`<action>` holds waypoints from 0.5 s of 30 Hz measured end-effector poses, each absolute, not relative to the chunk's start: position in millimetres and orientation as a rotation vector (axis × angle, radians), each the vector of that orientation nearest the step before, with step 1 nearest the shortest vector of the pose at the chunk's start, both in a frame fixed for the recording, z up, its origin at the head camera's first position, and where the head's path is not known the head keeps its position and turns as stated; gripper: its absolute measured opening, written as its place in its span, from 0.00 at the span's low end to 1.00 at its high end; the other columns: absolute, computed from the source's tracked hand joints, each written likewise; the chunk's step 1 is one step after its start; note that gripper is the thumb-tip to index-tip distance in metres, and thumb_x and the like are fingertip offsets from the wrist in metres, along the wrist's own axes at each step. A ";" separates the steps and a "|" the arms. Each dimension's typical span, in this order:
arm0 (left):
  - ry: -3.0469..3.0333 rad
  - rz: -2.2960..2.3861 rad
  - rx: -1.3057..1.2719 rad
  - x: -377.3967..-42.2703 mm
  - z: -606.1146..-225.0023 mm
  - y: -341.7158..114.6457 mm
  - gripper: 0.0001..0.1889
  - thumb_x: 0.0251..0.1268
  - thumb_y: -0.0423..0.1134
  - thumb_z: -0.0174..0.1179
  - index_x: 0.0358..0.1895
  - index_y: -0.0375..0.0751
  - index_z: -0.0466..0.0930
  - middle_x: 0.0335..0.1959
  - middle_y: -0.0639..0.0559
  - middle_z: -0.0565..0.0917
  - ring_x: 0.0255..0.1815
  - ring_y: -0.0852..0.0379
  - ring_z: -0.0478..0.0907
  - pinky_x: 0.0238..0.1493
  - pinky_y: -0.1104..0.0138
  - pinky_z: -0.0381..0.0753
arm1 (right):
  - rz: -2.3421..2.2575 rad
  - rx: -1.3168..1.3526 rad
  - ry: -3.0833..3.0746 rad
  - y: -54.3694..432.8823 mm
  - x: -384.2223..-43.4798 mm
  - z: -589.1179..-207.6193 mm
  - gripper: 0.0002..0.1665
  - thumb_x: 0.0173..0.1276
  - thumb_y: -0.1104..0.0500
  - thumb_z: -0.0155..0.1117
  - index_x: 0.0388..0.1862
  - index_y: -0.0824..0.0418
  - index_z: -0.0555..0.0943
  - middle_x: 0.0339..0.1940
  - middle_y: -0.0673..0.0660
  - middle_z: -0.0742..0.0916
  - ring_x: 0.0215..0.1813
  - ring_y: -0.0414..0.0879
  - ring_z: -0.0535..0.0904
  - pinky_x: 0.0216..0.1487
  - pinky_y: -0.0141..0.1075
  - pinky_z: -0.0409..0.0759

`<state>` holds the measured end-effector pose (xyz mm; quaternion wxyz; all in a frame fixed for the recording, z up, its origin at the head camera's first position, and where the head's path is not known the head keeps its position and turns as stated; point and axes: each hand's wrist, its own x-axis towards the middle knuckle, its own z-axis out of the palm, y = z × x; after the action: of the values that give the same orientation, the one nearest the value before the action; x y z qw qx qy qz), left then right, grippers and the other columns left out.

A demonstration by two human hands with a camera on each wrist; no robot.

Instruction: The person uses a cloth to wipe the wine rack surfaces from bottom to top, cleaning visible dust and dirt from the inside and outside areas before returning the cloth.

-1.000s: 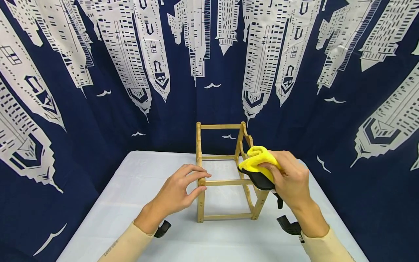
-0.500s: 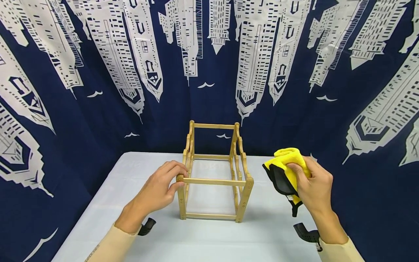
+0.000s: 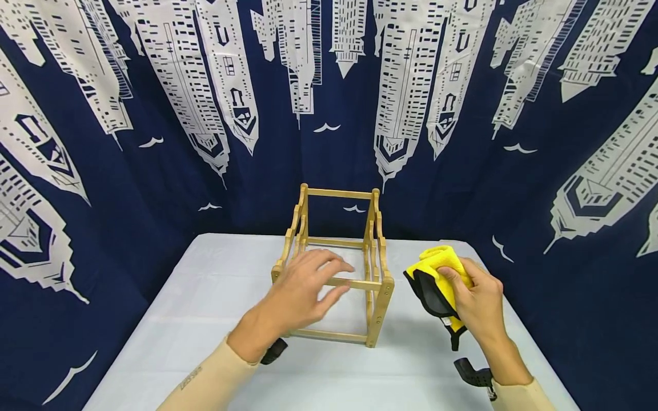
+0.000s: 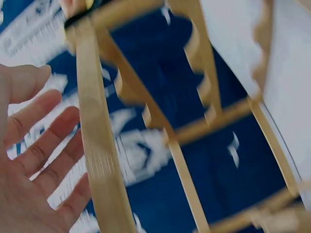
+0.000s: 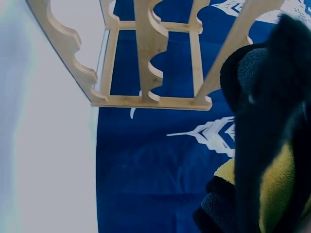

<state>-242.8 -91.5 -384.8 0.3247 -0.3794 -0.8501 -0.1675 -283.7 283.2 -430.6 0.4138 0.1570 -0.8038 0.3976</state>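
Note:
A light wooden rack [image 3: 380,311] with scalloped side rails stands on the table in the head view. My left hand [image 3: 295,294] hovers at its front top bar, fingers spread and loosely bent, hiding part of the rack's left front. In the left wrist view the left hand [image 4: 36,160] is beside a wooden bar [image 4: 99,141], holding nothing. To the right of the rack, my right hand [image 3: 480,297] grips a folded yellow-and-black cloth [image 3: 437,262], thumb across its front. The cloth [image 5: 277,189] fills the right side of the right wrist view, apart from the rack [image 5: 150,53].
The rack rests on a white-covered table [image 3: 205,285]. Behind and around the table hangs a dark blue curtain [image 3: 288,165] printed with white buildings. Black curved camera mounts [image 3: 470,372] sit at both wrists.
The right hand has drawn the cloth off the rack to the right. The rack has turned and shifted left. The left hand, earlier on the front left corner, has moved right along the front bar.

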 end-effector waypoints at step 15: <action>-2.294 -0.601 -1.110 -260.0 -386.3 -21.5 0.12 0.80 0.40 0.76 0.61 0.50 0.98 0.46 0.57 0.93 0.42 0.62 0.92 0.45 0.81 0.87 | 1.087 0.391 -2.120 268.4 -275.4 -454.0 0.12 0.69 0.73 0.84 0.48 0.64 0.94 0.33 0.57 0.92 0.28 0.34 0.78 0.30 0.21 0.78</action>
<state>-260.0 -21.5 -386.3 0.2587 -0.4097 -0.8462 -0.2219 -275.4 268.4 -454.0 0.3558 0.1514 -0.8206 0.4208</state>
